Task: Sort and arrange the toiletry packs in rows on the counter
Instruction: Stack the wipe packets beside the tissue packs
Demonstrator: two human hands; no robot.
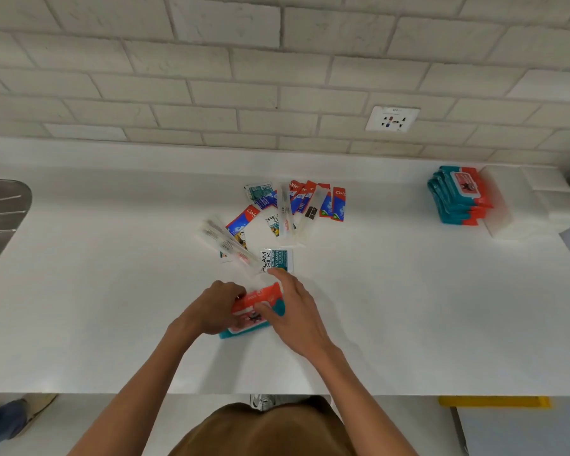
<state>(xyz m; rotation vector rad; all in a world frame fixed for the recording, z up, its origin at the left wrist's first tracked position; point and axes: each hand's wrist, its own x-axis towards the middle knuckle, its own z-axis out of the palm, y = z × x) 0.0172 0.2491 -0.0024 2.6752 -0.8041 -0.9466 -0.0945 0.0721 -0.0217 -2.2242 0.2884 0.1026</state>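
Far left, a metal drainboard (0, 218) juts in from the edge of the white counter (79, 307), and from there a long bare stretch runs toward the middle. Past it lie the clear toothbrush packs (226, 243), slanted and overlapping a red-and-blue toothpaste sachet (244, 220).

Just nearer the front edge, the left hand (216, 307) has its fingers curled around the left side of a red and teal wipes pack (255, 302). The pack sits flat on the counter, about midway along it and well short of the lip. The right hand (293, 311) grasps the other end, thumb on top and fingers bent over the far right corner. Its forefinger nearly touches a Cream Silk sachet (277, 260) lying just behind.

Further back, a loose fan of toothpaste sachets (333, 204) and more clear packs overlap one another, well off the tiled wall (211, 77).

Right of the hands the surface opens wide again. A stack of wipes packs (458, 195) stands in the far right corner, near the wall below a socket (392, 118).
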